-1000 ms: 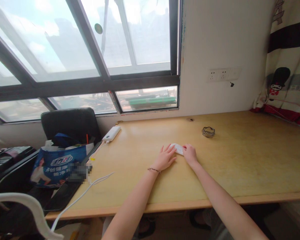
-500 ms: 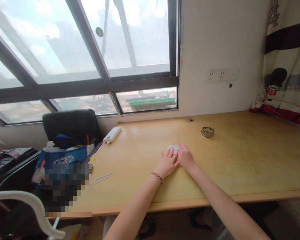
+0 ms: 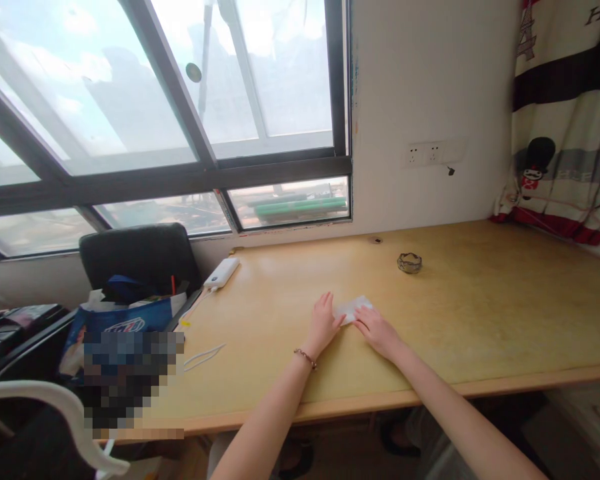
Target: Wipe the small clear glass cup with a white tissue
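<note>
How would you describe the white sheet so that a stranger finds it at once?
Find the wooden desk by the window. There, a white sheet lies between the left hand and right hand; unlike the white power bank, it has fingers on it.

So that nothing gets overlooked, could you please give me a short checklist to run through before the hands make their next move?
1. Right hand on the white sheet: ok, fingers over its right part.
2. Left hand at the sheet's left side: ok.
3. Sheet fully flat: cannot tell, fingers cover some of it.
4. Bracelet away from the sheet: ok, around the left wrist.
5. Power bank apart from both hands: ok, by the table's left edge.
</note>
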{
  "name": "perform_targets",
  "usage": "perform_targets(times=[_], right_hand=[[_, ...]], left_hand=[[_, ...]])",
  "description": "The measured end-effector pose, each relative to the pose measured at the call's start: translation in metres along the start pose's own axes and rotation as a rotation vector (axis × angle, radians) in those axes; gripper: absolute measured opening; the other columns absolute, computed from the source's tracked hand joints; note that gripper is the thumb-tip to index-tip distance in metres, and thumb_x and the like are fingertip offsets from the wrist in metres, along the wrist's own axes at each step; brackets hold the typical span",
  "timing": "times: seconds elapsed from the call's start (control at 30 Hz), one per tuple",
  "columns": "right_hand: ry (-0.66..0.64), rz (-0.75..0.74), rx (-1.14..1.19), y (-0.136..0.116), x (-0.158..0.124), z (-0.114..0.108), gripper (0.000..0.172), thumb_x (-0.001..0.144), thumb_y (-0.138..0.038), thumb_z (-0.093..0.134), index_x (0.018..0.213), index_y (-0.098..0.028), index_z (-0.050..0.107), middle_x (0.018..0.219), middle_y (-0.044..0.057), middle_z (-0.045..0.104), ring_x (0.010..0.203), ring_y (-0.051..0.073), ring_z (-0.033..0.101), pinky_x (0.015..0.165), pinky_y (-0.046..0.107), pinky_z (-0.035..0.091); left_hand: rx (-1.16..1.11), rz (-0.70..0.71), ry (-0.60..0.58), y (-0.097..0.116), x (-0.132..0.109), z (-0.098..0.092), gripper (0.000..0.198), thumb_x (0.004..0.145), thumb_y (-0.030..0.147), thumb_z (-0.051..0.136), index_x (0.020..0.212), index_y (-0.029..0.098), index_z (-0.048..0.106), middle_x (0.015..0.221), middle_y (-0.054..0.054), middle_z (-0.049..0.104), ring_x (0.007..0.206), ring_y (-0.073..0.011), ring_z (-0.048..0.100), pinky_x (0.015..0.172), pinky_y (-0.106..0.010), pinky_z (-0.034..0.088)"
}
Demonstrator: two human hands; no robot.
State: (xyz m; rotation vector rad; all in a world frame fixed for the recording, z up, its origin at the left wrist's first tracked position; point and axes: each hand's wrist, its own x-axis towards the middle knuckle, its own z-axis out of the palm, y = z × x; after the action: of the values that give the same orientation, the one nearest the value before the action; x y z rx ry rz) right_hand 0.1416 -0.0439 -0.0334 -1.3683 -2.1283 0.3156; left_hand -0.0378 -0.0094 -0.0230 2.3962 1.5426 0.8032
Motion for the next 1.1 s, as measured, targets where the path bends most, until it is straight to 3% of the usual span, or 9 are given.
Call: perform_targets(times=[0.17,0.27,0.43,0.5,0.63,0.8,0.87,0.97,1.1], right_hand=[[0.315,0.241,-0.038,0.007,-0.002,-0.011,0.031,0.082,-0.03,0.042,0.105,-0.014,0.056,0.107,0.012,0.057,0.103,0.023,0.048,0.089,0.037,0.035],[0.274,0.396,-0.078,0.016,0.011,-0.009,0.04,0.072,-0.036,0.056,0.104,-0.012,0.055,0.096,0.014,0.059,0.092,0.026,0.051,0.081,0.037,0.039],[0.175,0.431,0.046,0.025,0.04,0.003,0.053,0.063,-0.04,0.064,0.107,-0.012,0.053,0.094,0.012,0.06,0.087,0.024,0.053,0.077,0.034,0.04],[0.138,0.354,0.09,0.025,0.05,0.007,0.05,0.059,-0.035,0.068,0.103,-0.015,0.057,0.096,0.011,0.061,0.09,0.024,0.053,0.079,0.034,0.039],[0.102,0.234,0.283,0.02,0.056,0.008,0.015,0.065,-0.029,0.061,0.075,-0.019,0.066,0.08,0.005,0.066,0.082,0.021,0.057,0.076,0.032,0.041],[0.388,0.243,0.669,0.007,0.047,0.0,0.022,0.071,-0.036,0.057,0.082,-0.02,0.068,0.089,0.004,0.067,0.087,0.021,0.059,0.081,0.033,0.043],[0.419,0.268,0.8,0.003,0.044,-0.005,0.026,0.072,-0.039,0.057,0.088,-0.021,0.067,0.093,0.004,0.066,0.092,0.021,0.058,0.085,0.034,0.042],[0.371,0.299,0.972,-0.001,0.043,-0.01,0.03,0.072,-0.04,0.058,0.093,-0.02,0.066,0.097,0.004,0.066,0.094,0.022,0.057,0.087,0.035,0.042],[0.298,0.343,1.144,-0.005,0.042,-0.014,0.033,0.07,-0.04,0.061,0.094,-0.018,0.066,0.095,0.007,0.066,0.089,0.022,0.059,0.081,0.035,0.045]], left_hand=[[-0.199,-0.096,-0.046,-0.012,0.004,0.006,0.022,0.065,0.029,0.063,0.083,0.018,0.06,0.103,-0.007,0.056,0.106,-0.0249,0.044,0.097,-0.047,0.019],[-0.336,-0.157,0.001,-0.01,0.004,0.002,0.012,0.063,0.024,0.061,0.074,0.018,0.06,0.085,-0.003,0.061,0.088,-0.0199,0.053,0.094,-0.043,0.025],[-0.689,-0.26,0.059,-0.012,0.008,-0.007,0.008,0.065,0.021,0.056,0.068,0.015,0.06,0.066,-0.002,0.061,0.066,-0.0158,0.056,0.062,-0.026,0.042],[-0.772,-0.28,0.089,-0.014,0.01,-0.009,0.007,0.063,0.02,0.057,0.067,0.015,0.061,0.066,-0.002,0.061,0.064,-0.0149,0.056,0.06,-0.024,0.042],[-0.877,-0.357,0.096,-0.016,0.012,-0.014,0.009,0.061,0.022,0.062,0.067,0.014,0.062,0.069,-0.004,0.062,0.068,-0.016,0.057,0.064,-0.026,0.043],[-0.888,-0.429,0.314,-0.01,0.014,-0.023,0.053,0.057,0.029,0.072,0.107,0.022,0.055,0.116,-0.01,0.05,0.098,-0.0223,0.052,0.075,-0.029,0.044],[-0.971,-0.475,0.231,-0.006,0.014,-0.026,0.07,0.059,0.034,0.072,0.122,0.026,0.042,0.121,-0.012,0.046,0.091,-0.0216,0.056,0.07,-0.029,0.047],[-1.217,-0.438,-0.041,-0.001,0.013,-0.03,0.075,0.069,0.039,0.064,0.132,0.031,0.024,0.107,-0.011,0.055,0.073,-0.018,0.062,0.066,-0.031,0.049],[-1.333,-0.374,-0.175,0.005,0.01,-0.032,0.066,0.071,0.037,0.062,0.129,0.027,0.032,0.102,-0.009,0.059,0.073,-0.0189,0.063,0.07,-0.033,0.05]])
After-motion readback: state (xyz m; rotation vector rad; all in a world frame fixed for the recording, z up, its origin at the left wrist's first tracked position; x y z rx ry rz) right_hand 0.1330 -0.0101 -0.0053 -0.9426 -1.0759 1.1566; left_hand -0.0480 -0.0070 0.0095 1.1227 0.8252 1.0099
